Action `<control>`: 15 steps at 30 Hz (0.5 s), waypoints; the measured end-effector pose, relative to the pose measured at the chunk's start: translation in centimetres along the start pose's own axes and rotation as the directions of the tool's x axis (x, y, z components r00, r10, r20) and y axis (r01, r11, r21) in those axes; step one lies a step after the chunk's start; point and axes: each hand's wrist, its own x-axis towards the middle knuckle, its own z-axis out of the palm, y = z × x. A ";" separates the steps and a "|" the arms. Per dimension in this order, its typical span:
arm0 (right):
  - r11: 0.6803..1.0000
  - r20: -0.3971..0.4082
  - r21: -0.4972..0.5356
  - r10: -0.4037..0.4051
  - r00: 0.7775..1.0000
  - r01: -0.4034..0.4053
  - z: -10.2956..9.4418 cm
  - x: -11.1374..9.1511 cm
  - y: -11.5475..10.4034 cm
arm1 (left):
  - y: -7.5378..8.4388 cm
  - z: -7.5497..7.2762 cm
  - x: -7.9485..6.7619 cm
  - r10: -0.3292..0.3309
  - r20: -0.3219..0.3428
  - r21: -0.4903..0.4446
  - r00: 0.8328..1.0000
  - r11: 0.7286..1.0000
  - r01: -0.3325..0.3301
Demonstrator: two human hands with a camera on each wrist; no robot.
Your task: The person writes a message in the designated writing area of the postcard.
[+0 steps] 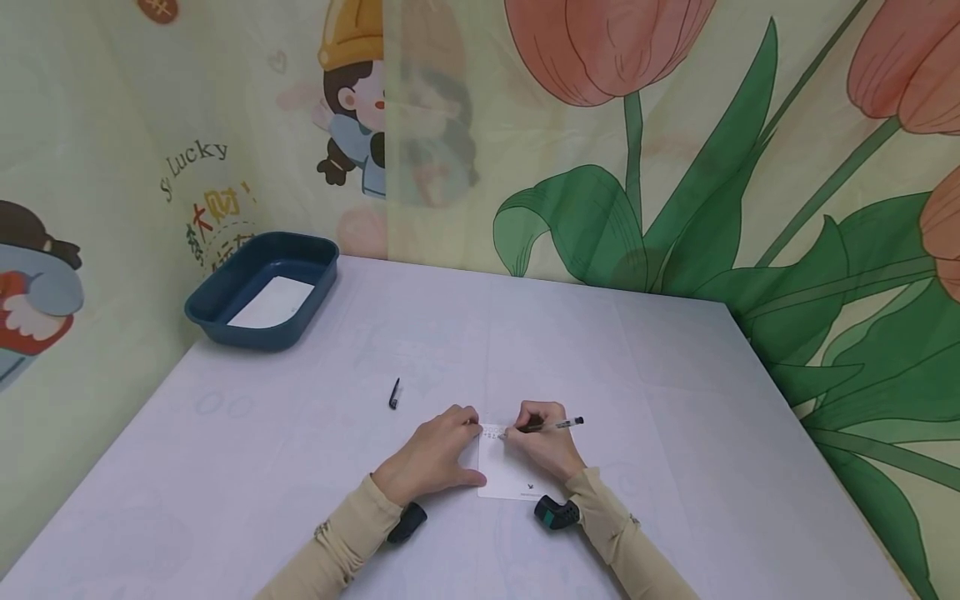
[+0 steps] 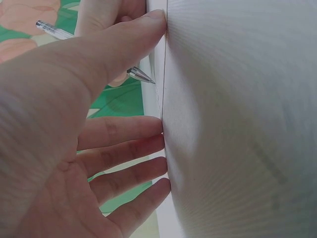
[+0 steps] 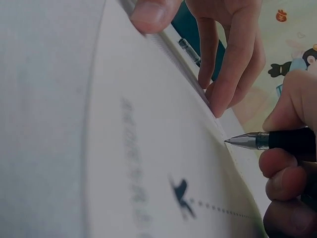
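Note:
A small white sheet of paper (image 1: 504, 472) lies on the table, with a row of little circles and handwriting near its top and a small dark bird print low on its right side. My right hand (image 1: 551, 442) grips a gel pen (image 1: 561, 425). In the right wrist view, the pen's metal tip (image 3: 245, 141) meets the paper near its upper edge. My left hand (image 1: 437, 454) steadies the sheet's left edge, thumb and fingertips spread along it. The left wrist view shows those fingers (image 2: 126, 153) extended, fingertips down at the paper's edge.
A black pen cap (image 1: 394, 393) lies beyond my left hand. At the table's far left corner stands a dark blue plastic basin (image 1: 258, 337) with white paper (image 1: 273, 300) inside. A printed curtain (image 1: 442, 225) hangs along the table's back edge.

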 end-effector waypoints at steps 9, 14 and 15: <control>1.000 0.005 0.008 0.011 1.000 -0.011 0.0 0.0 -0.1 | 0.0 0.0 0.0 0.005 -0.004 0.010 1.000 1.000 -0.005; 1.000 -0.002 0.006 0.013 1.000 -0.013 0.0 0.0 0.0 | 0.0 0.0 0.0 0.005 -0.004 0.010 1.000 1.000 -0.005; 1.000 -0.003 0.006 0.012 1.000 -0.012 0.0 0.0 0.0 | 0.0 0.0 0.0 0.004 -0.004 0.010 1.000 1.000 -0.004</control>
